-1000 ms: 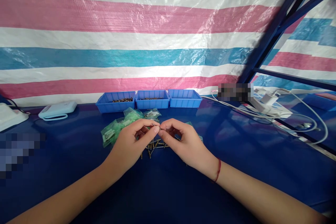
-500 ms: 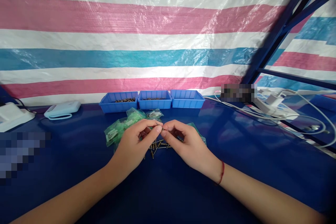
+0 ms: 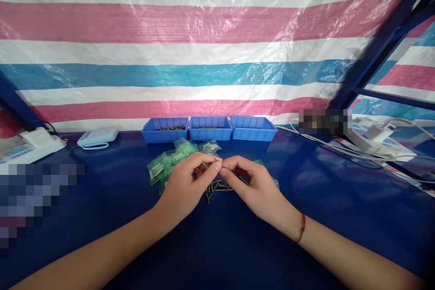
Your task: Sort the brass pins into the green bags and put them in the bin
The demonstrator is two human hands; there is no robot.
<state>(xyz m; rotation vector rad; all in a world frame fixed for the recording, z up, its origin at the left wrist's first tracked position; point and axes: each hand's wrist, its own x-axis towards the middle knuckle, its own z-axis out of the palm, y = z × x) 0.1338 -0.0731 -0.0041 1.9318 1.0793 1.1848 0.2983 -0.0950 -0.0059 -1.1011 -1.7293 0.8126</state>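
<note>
1. Small metal pin (image 3: 220,161): pinched between the fingertips of my left hand (image 3: 185,186) and right hand (image 3: 258,188), just above the table (image 3: 340,199), near its middle. Both hands closed in a fine pinch; other fingers curled in.
2. Loose pins (image 3: 217,186): small brown heap on the table, right under my fingertips, between the two hands.
3. Risk, drop: the pin is tiny and the grip is tips only. A slip would prob. land it in the heap, where I couldn't tell it from the rest.
4. Risk, scatter: my palms sit close to the heap. A careless shift could sweep pins across the smooth blue sheet and off the edge.
5. Risk, bags: green bags (image 3: 170,163) lie touching or almost touching my left hand; a nudge could push them over the heap.
6. Blue bins (image 3: 209,128): three in a row at the back, well apart from my hands. Left and middle hold brownish bits; right one looks empty, can't be sure.
7. Hard to see: the pin itself is mostly covered by my fingertips, so shape, and whether it's one pc or two, can't be told.
8. Hard to see: bag contents only pale blurs. Part of the heap hidden behind my right hand.
9. Cut off: cables (image 3: 384,152) at right and white device (image 3: 98,137) at left run to the frame edges; patches blurred out.
</note>
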